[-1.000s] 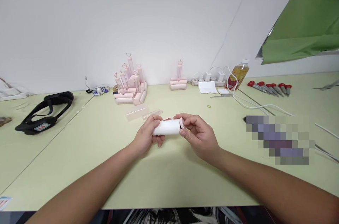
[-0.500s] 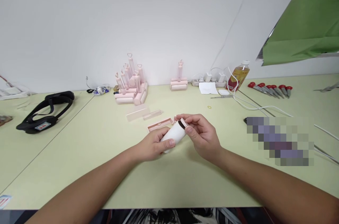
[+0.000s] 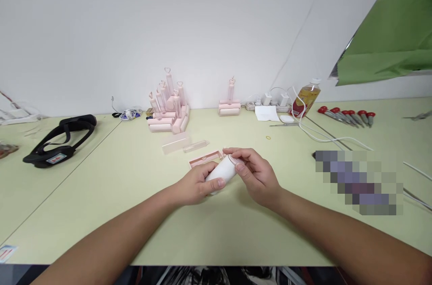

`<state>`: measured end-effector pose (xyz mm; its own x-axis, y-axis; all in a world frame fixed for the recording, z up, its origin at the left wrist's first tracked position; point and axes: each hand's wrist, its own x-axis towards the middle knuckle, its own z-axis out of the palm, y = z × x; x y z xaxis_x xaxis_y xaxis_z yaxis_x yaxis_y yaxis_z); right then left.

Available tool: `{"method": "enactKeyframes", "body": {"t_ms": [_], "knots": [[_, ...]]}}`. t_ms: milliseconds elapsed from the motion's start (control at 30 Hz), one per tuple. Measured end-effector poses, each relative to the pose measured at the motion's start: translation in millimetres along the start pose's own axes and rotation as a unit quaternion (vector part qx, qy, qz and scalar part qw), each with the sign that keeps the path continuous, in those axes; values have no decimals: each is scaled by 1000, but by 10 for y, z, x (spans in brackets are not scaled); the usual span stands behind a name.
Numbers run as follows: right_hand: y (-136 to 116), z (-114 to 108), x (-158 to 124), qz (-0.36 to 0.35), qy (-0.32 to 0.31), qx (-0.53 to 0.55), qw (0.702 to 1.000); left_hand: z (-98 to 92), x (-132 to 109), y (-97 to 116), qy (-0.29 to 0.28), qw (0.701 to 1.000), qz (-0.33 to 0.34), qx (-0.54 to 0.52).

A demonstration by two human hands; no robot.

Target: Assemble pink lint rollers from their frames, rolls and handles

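Observation:
A white paper roll (image 3: 222, 171) lies tilted between my two hands, just above the pale green table (image 3: 209, 231). My left hand (image 3: 197, 184) wraps around its near end. My right hand (image 3: 254, 175) pinches a small pink end cap (image 3: 233, 159) against the roll's far end. A pink frame piece (image 3: 205, 159) lies flat on the table right behind my hands. Two clear plastic covers (image 3: 184, 143) lie a little farther back.
A cluster of pink lint rollers (image 3: 168, 112) and a single one (image 3: 229, 104) stand near the wall. A black headset (image 3: 59, 141) lies at the left. At the right are a power strip (image 3: 270, 104), white cables, a bottle (image 3: 305, 98), red-handled screwdrivers (image 3: 351, 116) and a green sheet (image 3: 388, 37).
The roll has swung from lying sideways to pointing away from me and sank lower. My right hand has brought the pink cap onto the roll's open far end.

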<state>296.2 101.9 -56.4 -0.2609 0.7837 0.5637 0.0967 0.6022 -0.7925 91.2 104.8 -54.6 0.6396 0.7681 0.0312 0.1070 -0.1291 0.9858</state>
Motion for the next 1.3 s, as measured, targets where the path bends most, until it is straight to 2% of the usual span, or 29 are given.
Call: {"method": "enactKeyframes", "body": {"t_ms": [267,433,533,600,700,733,967,1033,1167,1300], "knots": [[4,-4,-2,-26,2,26,999,17,10,57,10,999,27,-39],[-60,-16,44,-40,79,-26,996,21,2,96,60,995,6,-73],[-89,-29,46,-47,117,-60,990,20,3,101,68,994,-2,-81],[-102,-40,38,-49,62,-76,994,22,2,95,67,995,6,-78],[-129,-55,34,-48,-111,-95,988,31,-15,83,68,995,55,-37],[-140,-58,37,-50,-143,-97,984,35,-26,80,67,995,69,-24],[-124,-41,36,-91,-142,-124,978,33,-96,57,99,991,85,7],[-93,-33,35,-88,-122,-133,980,16,-98,45,101,991,84,8],[-30,-62,85,-14,-57,-187,981,-49,-92,53,136,987,87,-19],[80,-114,157,71,-127,-290,946,-165,-67,129,230,967,93,-48]]}}
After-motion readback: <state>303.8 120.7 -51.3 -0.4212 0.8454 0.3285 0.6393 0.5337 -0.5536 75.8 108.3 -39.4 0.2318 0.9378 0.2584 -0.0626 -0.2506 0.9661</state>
